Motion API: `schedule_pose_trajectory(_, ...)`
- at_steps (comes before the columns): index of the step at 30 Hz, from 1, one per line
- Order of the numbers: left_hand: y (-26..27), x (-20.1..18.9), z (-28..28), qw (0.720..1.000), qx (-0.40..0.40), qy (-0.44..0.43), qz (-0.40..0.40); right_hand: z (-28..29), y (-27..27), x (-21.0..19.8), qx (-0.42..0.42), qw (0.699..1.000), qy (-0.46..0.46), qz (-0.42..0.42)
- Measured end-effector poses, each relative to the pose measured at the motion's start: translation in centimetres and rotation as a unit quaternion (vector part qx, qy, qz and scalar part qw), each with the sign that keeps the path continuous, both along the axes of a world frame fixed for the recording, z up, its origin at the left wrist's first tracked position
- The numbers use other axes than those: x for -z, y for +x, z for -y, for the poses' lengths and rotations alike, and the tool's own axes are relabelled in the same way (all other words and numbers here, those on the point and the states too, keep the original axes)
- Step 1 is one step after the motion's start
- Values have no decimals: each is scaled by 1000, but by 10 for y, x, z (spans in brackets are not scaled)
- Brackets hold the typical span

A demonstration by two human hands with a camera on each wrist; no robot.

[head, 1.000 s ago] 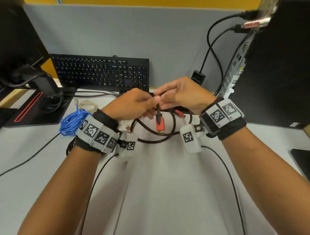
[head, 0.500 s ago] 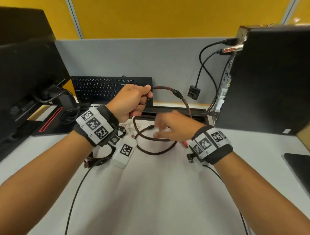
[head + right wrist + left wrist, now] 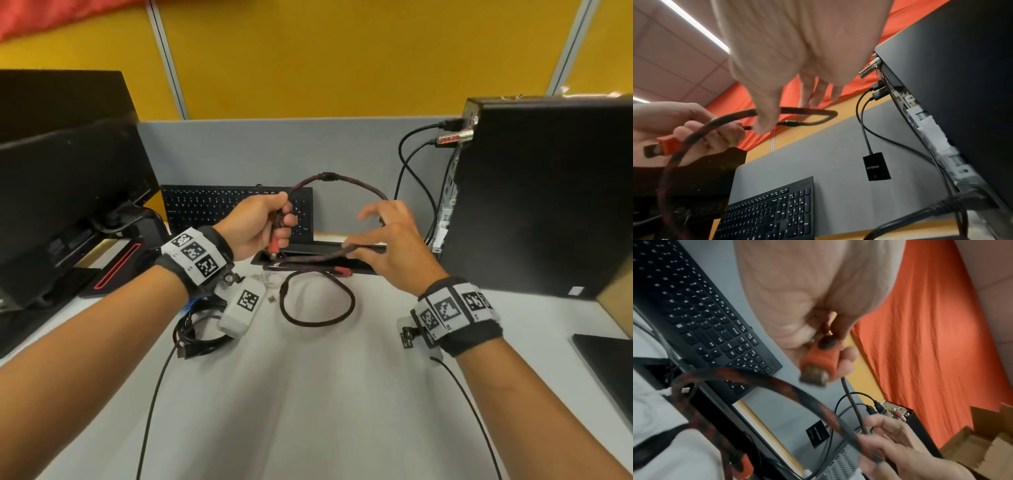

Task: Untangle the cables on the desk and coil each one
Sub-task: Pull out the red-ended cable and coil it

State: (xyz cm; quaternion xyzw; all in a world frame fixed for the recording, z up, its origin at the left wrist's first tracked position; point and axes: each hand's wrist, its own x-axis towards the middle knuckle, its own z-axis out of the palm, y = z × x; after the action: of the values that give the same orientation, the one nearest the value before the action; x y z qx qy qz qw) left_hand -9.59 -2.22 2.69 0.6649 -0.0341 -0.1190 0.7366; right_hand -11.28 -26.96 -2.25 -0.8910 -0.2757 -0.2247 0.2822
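A red-and-black braided cable (image 3: 359, 186) arcs up off the desk between my hands. My left hand (image 3: 282, 222) grips it in a fist just above its red plug (image 3: 274, 244), which sticks out below the fingers (image 3: 819, 360). My right hand (image 3: 376, 233) hovers at the arc's right end with fingers spread. The cable runs between its thumb and fingers (image 3: 791, 113). The rest of the cable lies as a loop (image 3: 317, 305) on the white desk (image 3: 308, 394), with a second red plug (image 3: 342, 271) beside it.
A coiled black cable bundle (image 3: 198, 330) lies under my left wrist. A black keyboard (image 3: 222, 209) leans on the grey partition. A monitor (image 3: 68, 178) stands left and a PC tower (image 3: 548, 192) with plugged cables stands right. A dark flat object (image 3: 609, 366) sits at the right edge.
My left hand has lifted the plug end higher. The right hand rose from the desk to the cable's arc and spread its fingers. The head view tilted up.
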Motion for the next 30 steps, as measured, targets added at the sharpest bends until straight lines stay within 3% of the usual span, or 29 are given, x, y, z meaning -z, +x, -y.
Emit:
schedule_pose_trajectory(3,-12,5,3,998,-11,-54,41,-3,-1,7,86,993,75,26)
schedule_pose_trajectory(5,-17,10,-1,995,-19,-80,55,-9,-1,12,125,987,103,-19)
schedule_pose_trajectory(8,-23,18,-10,997,-18,-14,69,-19,1,14,137,972,168,-91)
schedule_pose_trajectory(10,-24,21,-13,998,-12,-7,66,-29,-1,10,65,943,282,-166)
schedule_pose_trajectory(13,-24,20,-9,994,-39,-87,61,-40,-5,2,-79,844,449,-285)
schedule_pose_trajectory(15,-23,21,3,983,-55,-167,47,-45,-9,2,-169,794,492,-315)
schedule_pose_trajectory(18,-26,25,29,974,-41,-224,16,-53,-12,10,-181,794,514,-271)
schedule_pose_trajectory(20,-28,27,36,992,-28,-118,21,-55,-10,10,-139,802,539,-217)
schedule_pose_trajectory(21,-26,29,35,998,-21,-1,51,-53,-8,8,-129,803,546,-201)
schedule_pose_trajectory(22,-24,29,31,987,-20,132,93,-50,-7,5,-125,805,547,-192)
schedule_pose_trajectory(24,-20,31,25,905,-86,364,201,-42,-4,-2,-123,813,540,-179)
schedule_pose_trajectory(25,-19,31,25,859,-148,418,256,-38,-3,-5,-124,813,541,-178)
schedule_pose_trajectory(27,-20,32,30,814,-196,395,377,-32,-1,-9,-121,815,538,-179)
schedule_pose_trajectory(30,-14,26,41,793,-81,384,467,-27,0,-11,-126,863,457,-175)
